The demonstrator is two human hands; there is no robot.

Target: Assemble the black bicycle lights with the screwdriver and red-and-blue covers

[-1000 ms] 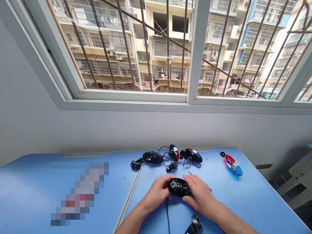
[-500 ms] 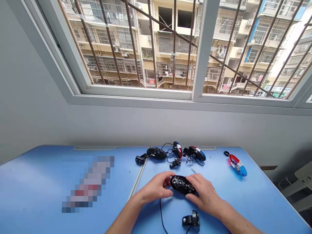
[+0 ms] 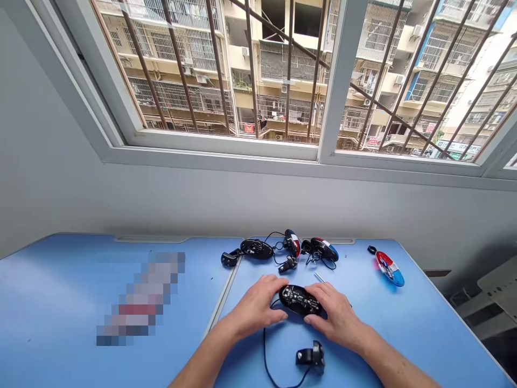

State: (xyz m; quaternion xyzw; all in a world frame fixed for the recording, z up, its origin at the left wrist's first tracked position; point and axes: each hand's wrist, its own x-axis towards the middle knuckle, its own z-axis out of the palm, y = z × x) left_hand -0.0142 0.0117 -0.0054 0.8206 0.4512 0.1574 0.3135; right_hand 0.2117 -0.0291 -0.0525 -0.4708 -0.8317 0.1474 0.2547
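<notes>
A black oval housing [image 3: 299, 300] with an exposed circuit board lies on the blue table between my hands. My left hand [image 3: 260, 303] is curved around its left end, fingers at the far edge and thumb at the near side. Around the right end, my right hand [image 3: 332, 312] grips it with fingers above and thumb below. A thin black cable [image 3: 265, 353] runs from the housing's left end, looping toward a black clamp-like handlebar piece [image 3: 311, 357] nearer to me. Just behind my right hand, a slim metal shaft [image 3: 319, 276] shows, its other end hidden.
Several black cabled units, one a black oval unit [image 3: 257, 249] and another a red, white and blue unit [image 3: 324, 249], lie along the back. A red-and-blue oval shell [image 3: 390, 268] holding small parts sits at right. A pixelated item [image 3: 143, 299] lies left.
The view has shifted slightly, so the table items appear a little higher and farther left. Both hands stay at the ends of the oval housing, with little other movement.
</notes>
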